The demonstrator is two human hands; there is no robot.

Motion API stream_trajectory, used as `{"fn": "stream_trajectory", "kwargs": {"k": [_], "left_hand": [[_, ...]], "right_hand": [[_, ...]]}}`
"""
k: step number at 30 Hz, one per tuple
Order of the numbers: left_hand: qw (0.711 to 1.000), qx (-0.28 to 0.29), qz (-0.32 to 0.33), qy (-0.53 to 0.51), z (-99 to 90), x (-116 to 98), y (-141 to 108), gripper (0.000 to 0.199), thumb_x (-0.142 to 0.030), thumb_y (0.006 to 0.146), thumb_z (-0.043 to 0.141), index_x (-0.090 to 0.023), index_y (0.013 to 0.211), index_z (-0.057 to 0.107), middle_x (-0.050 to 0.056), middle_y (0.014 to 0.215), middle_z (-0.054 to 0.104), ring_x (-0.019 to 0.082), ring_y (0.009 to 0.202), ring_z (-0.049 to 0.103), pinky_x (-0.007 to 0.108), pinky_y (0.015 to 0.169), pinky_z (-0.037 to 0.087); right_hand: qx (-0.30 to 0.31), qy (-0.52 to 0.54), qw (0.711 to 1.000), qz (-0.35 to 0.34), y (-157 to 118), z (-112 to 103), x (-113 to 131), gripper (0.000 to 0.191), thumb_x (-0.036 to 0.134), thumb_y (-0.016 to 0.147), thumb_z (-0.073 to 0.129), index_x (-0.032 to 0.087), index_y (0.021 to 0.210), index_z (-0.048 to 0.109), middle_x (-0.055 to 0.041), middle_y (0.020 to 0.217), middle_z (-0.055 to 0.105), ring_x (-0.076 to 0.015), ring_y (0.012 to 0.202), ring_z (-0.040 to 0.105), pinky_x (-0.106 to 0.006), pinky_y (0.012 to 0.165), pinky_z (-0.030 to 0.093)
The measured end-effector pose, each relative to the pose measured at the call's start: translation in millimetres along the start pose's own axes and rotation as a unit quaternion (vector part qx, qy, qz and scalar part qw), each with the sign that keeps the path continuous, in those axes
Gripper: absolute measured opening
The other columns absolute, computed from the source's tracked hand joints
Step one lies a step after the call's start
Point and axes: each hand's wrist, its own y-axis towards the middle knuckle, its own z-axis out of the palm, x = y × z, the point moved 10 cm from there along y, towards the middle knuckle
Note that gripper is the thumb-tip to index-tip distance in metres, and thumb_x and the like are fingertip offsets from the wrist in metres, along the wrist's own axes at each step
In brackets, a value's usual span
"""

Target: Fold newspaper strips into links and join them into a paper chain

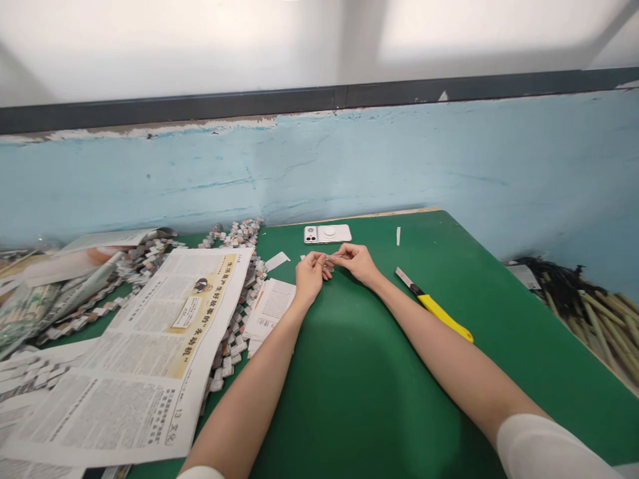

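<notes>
My left hand (310, 276) and my right hand (358, 263) meet over the green table. Both have their fingertips pinched on a small narrow paper strip (330, 258), mostly hidden by the fingers. Just beyond them lies a white phone (339, 233), camera side up. To the left of my left hand is a stack of cut newspaper pieces (272, 307), with a loose white paper slip (277, 261) above it. A utility knife (444, 318) with a yellow handle rests to the right of my right forearm, its blade pointing away from me.
A large newspaper sheet (150, 359) covers the table's left side, over chains of folded paper (232, 346). Another paper slip (398, 236) lies right of the phone. The green table (369, 399) meets a blue wall (349, 159). Sticks (609, 326) lie beyond its right edge.
</notes>
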Motion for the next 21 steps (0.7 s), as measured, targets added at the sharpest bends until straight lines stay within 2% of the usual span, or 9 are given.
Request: {"fn": "stream_trajectory", "kwargs": {"k": [5,9,12,17,21], "left_hand": [[1.000,0.002,0.005,-0.002,0.9,-2.5,-0.6,0.036,-0.052,0.092,0.065,-0.016,0.087,0.062,0.003,0.070,0.070,0.012,0.046,0.061,0.023,0.045,0.046],[1.000,-0.003,0.000,-0.010,-0.5,-2.8,-0.4,0.037,-0.053,0.091,0.066,-0.017,0.089,0.061,0.004,0.073,0.071,0.011,0.048,0.062,0.023,0.045,0.046],[1.000,-0.006,0.000,-0.015,-1.1,-3.4,-0.5,0.038,-0.054,0.091,0.066,-0.017,0.089,0.061,0.005,0.074,0.072,0.011,0.048,0.062,0.022,0.045,0.047],[1.000,-0.004,0.000,-0.016,-0.8,-2.2,0.0,0.039,-0.055,0.090,0.067,-0.016,0.089,0.061,0.004,0.074,0.072,0.011,0.048,0.062,0.022,0.045,0.046],[1.000,-0.007,0.002,-0.018,-1.7,-2.1,0.2,0.040,-0.055,0.090,0.068,-0.017,0.089,0.060,0.004,0.073,0.072,0.011,0.048,0.062,0.022,0.045,0.046]], "right_hand": [[-0.001,0.002,1.000,-0.002,-0.6,-1.1,2.5,0.046,0.059,0.064,0.090,0.018,0.069,0.068,-0.0041,0.070,0.070,-0.0150,0.062,0.056,-0.029,0.060,0.045],[-0.034,-0.039,0.999,-0.006,-0.7,-7.2,4.0,0.045,0.060,0.068,0.086,0.017,0.073,0.072,0.0032,0.053,0.051,-0.0114,0.052,0.040,-0.027,0.052,0.033],[-0.059,-0.040,0.997,-0.009,-0.2,-12.5,3.2,0.045,0.059,0.067,0.087,0.017,0.070,0.070,0.0063,0.049,0.041,-0.0094,0.050,0.032,-0.027,0.050,0.028],[-0.058,-0.011,0.998,-0.001,0.9,-13.0,-0.6,0.048,0.061,0.061,0.089,0.018,0.066,0.067,0.0002,0.060,0.061,-0.0117,0.055,0.045,-0.028,0.055,0.037],[-0.055,-0.004,0.998,0.002,0.7,-12.1,-0.5,0.050,0.062,0.059,0.090,0.018,0.064,0.067,-0.0026,0.064,0.066,-0.0134,0.058,0.050,-0.029,0.056,0.040]]}}
